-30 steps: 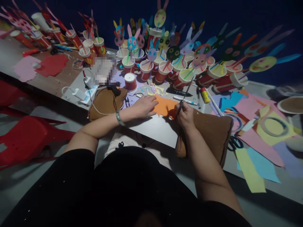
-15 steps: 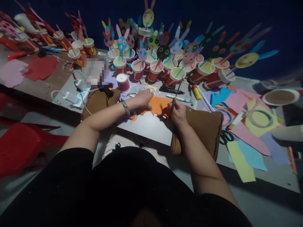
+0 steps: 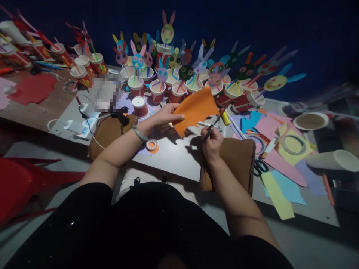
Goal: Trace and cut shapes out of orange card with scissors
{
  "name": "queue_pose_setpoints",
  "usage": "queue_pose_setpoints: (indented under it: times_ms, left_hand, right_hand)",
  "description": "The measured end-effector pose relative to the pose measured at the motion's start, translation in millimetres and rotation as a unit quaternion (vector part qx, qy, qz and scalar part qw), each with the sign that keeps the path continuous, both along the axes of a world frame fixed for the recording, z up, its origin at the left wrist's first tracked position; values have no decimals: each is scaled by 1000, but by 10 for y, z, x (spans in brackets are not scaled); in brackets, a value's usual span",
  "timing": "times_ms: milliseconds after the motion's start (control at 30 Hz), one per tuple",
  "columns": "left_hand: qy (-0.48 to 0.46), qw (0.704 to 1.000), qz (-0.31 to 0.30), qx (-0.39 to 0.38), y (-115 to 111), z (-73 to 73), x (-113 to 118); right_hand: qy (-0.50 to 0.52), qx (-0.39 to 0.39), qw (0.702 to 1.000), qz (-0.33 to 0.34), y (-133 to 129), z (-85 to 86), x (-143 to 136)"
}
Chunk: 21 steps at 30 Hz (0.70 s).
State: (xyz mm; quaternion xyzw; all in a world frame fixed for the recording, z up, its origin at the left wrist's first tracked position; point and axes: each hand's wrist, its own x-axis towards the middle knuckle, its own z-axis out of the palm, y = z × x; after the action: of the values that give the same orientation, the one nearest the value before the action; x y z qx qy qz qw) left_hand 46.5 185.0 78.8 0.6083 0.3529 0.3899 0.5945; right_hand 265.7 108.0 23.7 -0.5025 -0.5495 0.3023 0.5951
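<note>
My left hand (image 3: 169, 115) grips the left side of an orange sheet of paper (image 3: 198, 108), thumb on top, and holds it tilted up above the table. The sheet's lower edge is ragged with curved cut-outs. In my right hand (image 3: 212, 140) is a pair of scissors (image 3: 213, 125), its blades pointing up beside the sheet's right edge. Whether the blades touch the paper I cannot tell. A small white ring (image 3: 152, 145) with marks round its rim lies on an orange disc below my left wrist.
Paper cups with rabbit-faced figures (image 3: 162, 74) crowd the table's back. An upside-down cup (image 3: 140, 106) stands left of my hand. Brown cushions (image 3: 235, 160) lie under both forearms. Coloured paper (image 3: 280, 198), tape rolls (image 3: 293, 145) and black-handled scissors (image 3: 260, 167) lie right. A red stool (image 3: 25, 186) stands left.
The orange sheet has come up off the table in my left hand and now stands tilted. My right hand still holds the scissors. The view has shifted slightly.
</note>
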Motion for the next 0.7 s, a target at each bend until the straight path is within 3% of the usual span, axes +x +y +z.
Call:
queue_pose_setpoints:
  times_ms: [133,333,500,700]
  left_hand:
    - [-170,983,-1,-75,-14,52,92]
    - [-254,957,53,-134,-56,-53,243]
    - [-262,950,84,-149,-53,-89,259]
    - [-237,956,117,-128,-64,-116,212]
  right_hand:
    - [63,28,997,-34,62,148,-44]
    - [146,-22,989,-10,253,360,-317]
    - [133,-54,990,-8,276,246,-462]
    - [47,-49,996,65,218,145,-406]
